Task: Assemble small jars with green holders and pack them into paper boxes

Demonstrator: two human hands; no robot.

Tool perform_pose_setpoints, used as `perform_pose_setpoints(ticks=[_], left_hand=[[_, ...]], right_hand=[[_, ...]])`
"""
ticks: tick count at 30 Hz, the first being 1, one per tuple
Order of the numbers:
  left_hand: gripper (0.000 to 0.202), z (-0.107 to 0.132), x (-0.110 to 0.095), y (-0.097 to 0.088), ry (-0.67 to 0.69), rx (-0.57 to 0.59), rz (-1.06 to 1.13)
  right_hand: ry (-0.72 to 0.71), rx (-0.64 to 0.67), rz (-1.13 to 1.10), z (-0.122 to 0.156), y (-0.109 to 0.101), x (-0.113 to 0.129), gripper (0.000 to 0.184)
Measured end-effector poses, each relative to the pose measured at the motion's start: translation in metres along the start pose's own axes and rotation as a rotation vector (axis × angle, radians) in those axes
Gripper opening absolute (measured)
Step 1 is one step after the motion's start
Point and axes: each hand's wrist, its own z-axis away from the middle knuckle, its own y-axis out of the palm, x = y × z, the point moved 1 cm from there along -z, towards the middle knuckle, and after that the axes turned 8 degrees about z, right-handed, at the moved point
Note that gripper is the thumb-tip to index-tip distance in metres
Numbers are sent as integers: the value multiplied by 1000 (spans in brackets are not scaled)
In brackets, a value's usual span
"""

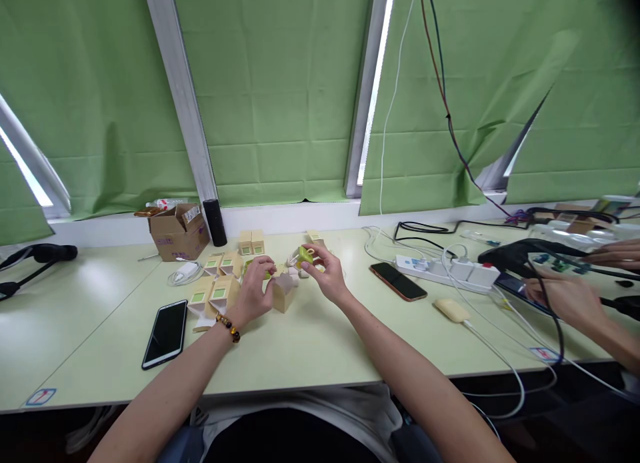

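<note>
Between my hands an opened small cream box (283, 299) stands on the table, pale wrapping showing at its top. My left hand (254, 291), wearing a bead bracelet, has its fingers curled at the left side of this box; the exact contact is partly hidden. Something green shows just behind those fingers. In my right hand (325, 275) is a small green object with a cream loop (305, 254), pinched between thumb and fingers above the box's right side. Several similar cream boxes with green labels (224, 292) are grouped left of and behind my left hand.
A black phone (165, 334) lies at left, another phone (399, 281) at right. A cardboard carton (179, 233) and black cylinder (215, 223) stand at the back. Cables trail from a power strip (445, 271). Another person's hands (565, 295) work at far right.
</note>
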Motion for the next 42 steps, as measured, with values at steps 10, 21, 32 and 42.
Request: perform_pose_setpoints(ticks=[10,21,32,42], left_hand=[[17,-2,-2,-2,-95,-50,75],[18,3,0,8,-339,80,34],[18,3,-4,17,-508,73,265],[24,1,5,15,-507,37,374]], right_hand=[[-20,12,-11,2,2,1,42],[-38,-3,-20,6,6,4,37],[-68,117,-2,19,22,11,39],[-9,214,20,18,26,9,36]])
